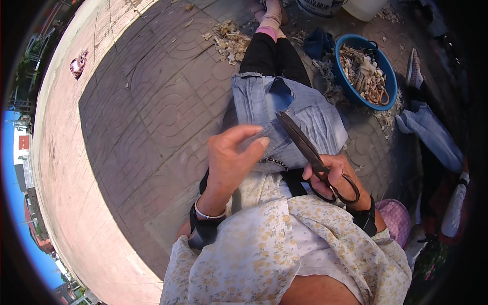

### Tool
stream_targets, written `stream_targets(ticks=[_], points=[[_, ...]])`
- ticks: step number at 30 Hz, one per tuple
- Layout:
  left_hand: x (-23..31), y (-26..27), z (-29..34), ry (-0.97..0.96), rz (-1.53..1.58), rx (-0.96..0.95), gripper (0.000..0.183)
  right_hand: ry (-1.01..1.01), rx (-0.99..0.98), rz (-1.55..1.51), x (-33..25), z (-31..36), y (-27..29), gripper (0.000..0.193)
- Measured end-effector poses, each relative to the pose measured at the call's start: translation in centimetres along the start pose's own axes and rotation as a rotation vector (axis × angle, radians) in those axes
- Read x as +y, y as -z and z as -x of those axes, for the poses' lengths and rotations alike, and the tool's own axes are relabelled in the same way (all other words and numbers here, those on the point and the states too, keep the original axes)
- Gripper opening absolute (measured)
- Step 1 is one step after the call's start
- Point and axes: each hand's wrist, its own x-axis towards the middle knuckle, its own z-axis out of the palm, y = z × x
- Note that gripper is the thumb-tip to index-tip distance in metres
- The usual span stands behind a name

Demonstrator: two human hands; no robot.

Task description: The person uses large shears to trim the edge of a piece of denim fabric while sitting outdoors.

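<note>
A piece of light blue denim point(317, 119) lies across my lap and outstretched legs, with a hole showing darker blue inside. Over its left side, my left hand point(231, 152) curls in a pinch, thumb and forefinger tips close together; anything between them is too small to make out. Dark metal scissors point(301, 138) are in my right hand point(338, 173), fingers in the handle loops. Their blades lie nearly together and point away and to the left, above the denim. A dark beaded strip point(274, 162) lies at the denim's near edge.
At the far right stands a blue basin point(341, 76) of pale scraps, with orange-handled scissors on top. Loose scraps point(231, 43) litter the paving. A dark blue cloth point(318, 43) and white buckets point(363, 7) are beyond. Another person with denim point(432, 134) sits at right.
</note>
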Motion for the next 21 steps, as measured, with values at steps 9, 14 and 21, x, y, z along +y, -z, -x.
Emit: stream_targets(ticks=[9, 14, 21], points=[[0.37, -0.18, 0.11, 0.017, 0.131, 0.0, 0.017, -0.06, -0.099, 0.014, 0.2, 0.67, 0.2, 0.068], [-0.02, -0.23, 0.25, -0.01, 0.137, 0.008, 0.016, -0.037, -0.098, 0.07, 0.07, 0.52, 0.07, 0.069], [0.16, -0.22, 0.3, -0.018, 0.124, -0.003, 0.015, -0.059, -0.1, 0.075, -0.32, 0.47, -0.15, 0.065]])
